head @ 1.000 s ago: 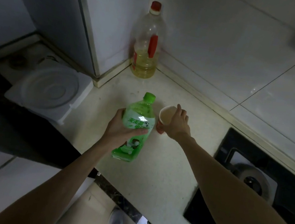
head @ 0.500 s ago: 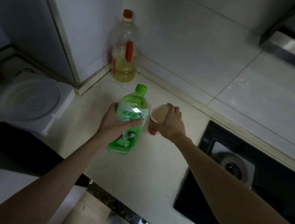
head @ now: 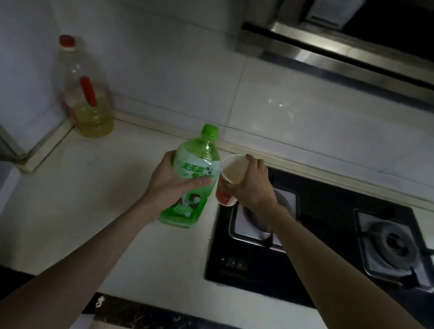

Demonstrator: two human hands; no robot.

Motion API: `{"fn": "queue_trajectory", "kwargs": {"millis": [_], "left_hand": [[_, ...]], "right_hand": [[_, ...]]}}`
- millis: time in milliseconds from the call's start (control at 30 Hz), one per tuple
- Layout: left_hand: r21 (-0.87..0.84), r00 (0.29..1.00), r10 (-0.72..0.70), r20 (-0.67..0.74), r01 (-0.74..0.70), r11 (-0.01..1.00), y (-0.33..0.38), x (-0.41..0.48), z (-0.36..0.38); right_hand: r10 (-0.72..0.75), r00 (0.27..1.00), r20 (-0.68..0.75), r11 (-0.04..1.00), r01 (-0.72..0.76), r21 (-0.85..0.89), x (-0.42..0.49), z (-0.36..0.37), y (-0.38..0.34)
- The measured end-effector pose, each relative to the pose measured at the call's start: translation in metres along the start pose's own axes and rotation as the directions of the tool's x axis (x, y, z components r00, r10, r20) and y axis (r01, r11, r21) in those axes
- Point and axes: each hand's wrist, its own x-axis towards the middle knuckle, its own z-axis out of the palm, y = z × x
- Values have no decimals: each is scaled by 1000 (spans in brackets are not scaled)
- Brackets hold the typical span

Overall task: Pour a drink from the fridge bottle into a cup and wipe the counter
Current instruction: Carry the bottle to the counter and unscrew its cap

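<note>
1. Left hand (head: 171,182): wrapped around the middle of the green bottle (head: 192,177), thumb across the label, fingers closed behind it.
2. Green bottle: upright with a slight lean, green cap (head: 210,131) screwed on; its base sits at or just above the counter (head: 80,216), and which of the two cannot be told. It stands near the left edge of the stove (head: 323,257).
3. Right hand (head: 253,183): closed on the cup (head: 230,179), fingers over the far rim and side.
4. Cup: white with a red band low on its wall, tilted so its mouth faces the bottle; its rim touches or nearly touches the bottle's shoulder. It is held above the stove's left edge, over the left burner (head: 261,217). Its inside looks pale; whether it holds liquid cannot be told.
5. Oil bottle (head: 86,90): clear, red cap, yellow liquid in the bottom, standing in the back left corner of the counter, well apart from both hands.
6. Range hood (head: 372,55): on the wall above the stove.
</note>
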Motion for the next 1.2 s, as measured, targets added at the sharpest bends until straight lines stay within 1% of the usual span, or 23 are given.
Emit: {"fn": "queue_trajectory", "kwargs": {"millis": [133,233,367,533,700,800,967,1200], "left_hand": [[33,996,55,70,-58,998,18,-25,64],[40,988,72,134,-78,996,29,-50,115],[10,966,97,240,-103,995,38,-88,184],[-8,923,110,368,-115,993,49,-134,269],[-23,871,144,470,-151,988,61,-175,351],[-45,822,145,551,-144,989,63,-197,393],[-26,733,139,666,-163,986,67,-233,452],[17,647,118,753,-199,980,65,-263,522]], "right_hand": [[65,996,-68,998,-65,-3,-41,-46,58],[140,983,-119,990,-138,24,-76,-80,102],[234,951,-200,972,-226,64,-130,-122,162],[337,904,-261,941,-323,97,-203,-171,238],[448,828,-338,894,-427,139,-276,-206,305],[511,776,-370,857,-490,157,-314,-221,337],[599,693,-400,795,-575,194,-366,-238,377],[697,567,-439,701,-669,248,-414,-252,421]]}}
